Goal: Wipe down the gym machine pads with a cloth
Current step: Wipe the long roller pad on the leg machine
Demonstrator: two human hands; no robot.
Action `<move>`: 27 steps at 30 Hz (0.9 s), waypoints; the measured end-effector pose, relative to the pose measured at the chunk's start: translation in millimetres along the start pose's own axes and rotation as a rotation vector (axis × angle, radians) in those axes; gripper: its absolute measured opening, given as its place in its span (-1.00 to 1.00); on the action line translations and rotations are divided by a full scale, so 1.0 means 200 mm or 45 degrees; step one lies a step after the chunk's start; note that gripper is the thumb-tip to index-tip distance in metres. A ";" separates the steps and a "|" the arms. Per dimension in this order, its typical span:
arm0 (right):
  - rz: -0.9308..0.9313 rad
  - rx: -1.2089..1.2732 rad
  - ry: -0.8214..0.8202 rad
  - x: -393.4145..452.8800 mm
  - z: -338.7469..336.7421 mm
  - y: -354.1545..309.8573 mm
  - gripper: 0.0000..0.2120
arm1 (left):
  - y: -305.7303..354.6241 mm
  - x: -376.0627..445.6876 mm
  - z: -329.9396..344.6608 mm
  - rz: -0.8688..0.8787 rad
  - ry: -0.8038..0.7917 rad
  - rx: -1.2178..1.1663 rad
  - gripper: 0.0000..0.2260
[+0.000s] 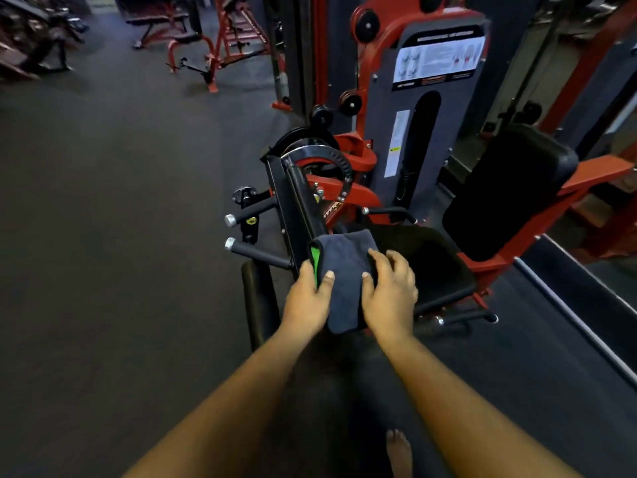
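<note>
A dark grey cloth (344,270) with a green edge is draped over the near end of a black pad (303,198) on the machine's arm. My left hand (308,298) grips the cloth's left side, thumb on top. My right hand (389,294) holds its right side, fingers curled over the fabric. The black seat pad (437,263) lies just right of my hands. Behind it, a black back pad (510,194) stands upright. Low at the left, a black roller pad (258,301) hangs near the floor.
The red and grey machine's weight stack cover (424,115) rises behind the seat. Black handles (255,251) with chrome caps stick out to the left. Dark rubber floor (120,236) spreads to the left. Red racks and benches (206,32) stand at the back. A bare foot (398,453) shows at the bottom.
</note>
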State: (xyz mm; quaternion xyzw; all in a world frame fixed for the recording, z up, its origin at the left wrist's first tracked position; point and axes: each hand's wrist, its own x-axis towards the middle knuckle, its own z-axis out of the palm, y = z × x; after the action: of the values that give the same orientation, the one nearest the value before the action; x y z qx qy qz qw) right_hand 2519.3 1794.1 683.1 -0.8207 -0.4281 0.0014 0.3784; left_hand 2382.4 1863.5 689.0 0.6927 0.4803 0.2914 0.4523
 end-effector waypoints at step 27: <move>0.126 0.954 -1.078 1.30 1.16 -0.05 -0.47 | -0.21 0.83 0.35 -0.380 0.238 0.477 -0.38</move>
State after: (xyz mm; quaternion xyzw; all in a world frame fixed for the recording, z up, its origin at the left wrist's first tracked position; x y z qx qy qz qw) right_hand 2601.9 2123.7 607.3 -0.5772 -0.4736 0.5001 0.4386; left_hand 2485.5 1998.6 615.8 0.6559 0.6624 0.1902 0.3079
